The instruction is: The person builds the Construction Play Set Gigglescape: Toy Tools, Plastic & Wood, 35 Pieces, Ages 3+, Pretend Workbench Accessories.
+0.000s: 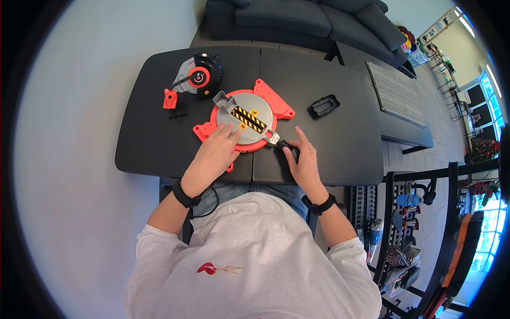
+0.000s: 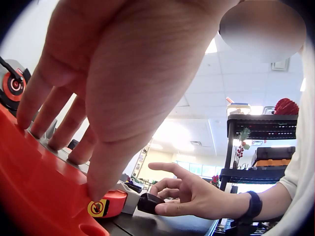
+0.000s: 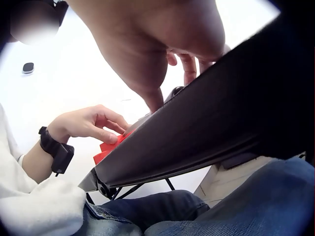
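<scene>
A toy miter saw base with red wings (image 1: 273,100) and a round grey turntable (image 1: 247,101) lies on the black table. A yellow-and-black striped slot crosses the turntable. My left hand (image 1: 215,154) rests on its near left side, fingers spread and fairly straight, the thumb at the red rim (image 2: 37,169). At the near right, my right hand (image 1: 305,162) holds the black handle (image 2: 149,202) between thumb and curled fingers, index finger stretched out. The saw head (image 1: 199,77), with its black guard and red hub, lies apart at the far left.
A black tray-like part (image 1: 324,105) lies on the table (image 1: 345,143) right of the base. Small black pieces (image 1: 178,114) sit below the saw head's red bracket (image 1: 170,99). A dark sofa (image 1: 281,18) is beyond the table; a black shelf rack (image 1: 419,174) stands at the right.
</scene>
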The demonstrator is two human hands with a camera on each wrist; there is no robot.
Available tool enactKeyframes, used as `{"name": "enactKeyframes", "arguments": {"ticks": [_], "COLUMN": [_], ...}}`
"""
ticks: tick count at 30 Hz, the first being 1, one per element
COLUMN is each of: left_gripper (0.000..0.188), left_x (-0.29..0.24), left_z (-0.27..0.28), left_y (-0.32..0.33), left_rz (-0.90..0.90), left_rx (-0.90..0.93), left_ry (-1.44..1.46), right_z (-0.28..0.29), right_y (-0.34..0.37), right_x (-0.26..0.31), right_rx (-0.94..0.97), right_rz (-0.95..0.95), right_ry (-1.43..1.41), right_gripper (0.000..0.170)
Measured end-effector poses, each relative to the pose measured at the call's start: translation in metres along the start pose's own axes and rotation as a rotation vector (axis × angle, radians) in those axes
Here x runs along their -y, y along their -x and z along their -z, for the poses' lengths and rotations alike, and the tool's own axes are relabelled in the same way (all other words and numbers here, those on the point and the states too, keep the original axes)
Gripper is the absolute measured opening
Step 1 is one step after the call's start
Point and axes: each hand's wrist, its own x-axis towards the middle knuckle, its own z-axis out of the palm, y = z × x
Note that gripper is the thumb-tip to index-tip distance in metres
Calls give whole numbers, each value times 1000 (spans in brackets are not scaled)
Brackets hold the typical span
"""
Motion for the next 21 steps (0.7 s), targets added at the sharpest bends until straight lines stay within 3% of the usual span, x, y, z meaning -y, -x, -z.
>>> {"name": "enactKeyframes", "arguments": {"ticks": [6,12,18,21], "left_gripper": [56,55,55,55], "left_x": [1,0,0,0], "left_z": [-1,0,0,0], "left_y": [0,0,0,-1], "left_rz": [-4,-7,0,-4], "left_rx": [-4,-5,5,4], "left_ry": [4,-1,-5,-8], "right_z": [5,4,4,5], "right_y": [1,-2,-1,-2], "right_x": [8,13,1,12], "right_rx": [45,-33,73,-20], "right_rz": [-7,10,45,60], "right_ry": [-3,12,106,88], "right_gripper": [68,58,52,49]}}
